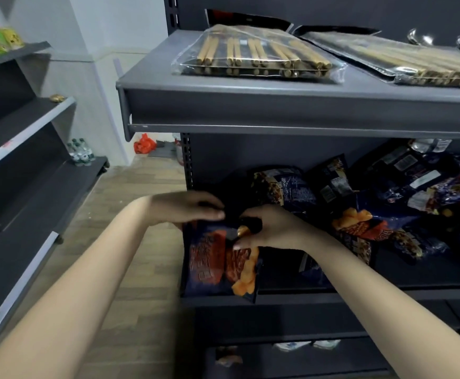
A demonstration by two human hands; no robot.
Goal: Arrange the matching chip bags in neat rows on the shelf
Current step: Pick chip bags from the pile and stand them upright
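Chip bag (220, 259) is standing on the shelf (360, 295), right hand (268, 228) pinching its top, left hand (186, 207) resting straight-fingered there.

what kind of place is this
Probably a small shop, or a mock-up of one: dark metal retail shelving, a loose pile of chip bags on one shelf, packs of chopsticks on the shelf above, and water bottles on the rack at left.

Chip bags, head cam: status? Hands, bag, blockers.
Upright chip bag pinched at top by right hand; left hand on its top edge, grip unclear. Bag at left front of shelf. Loose bags heaped to the right.
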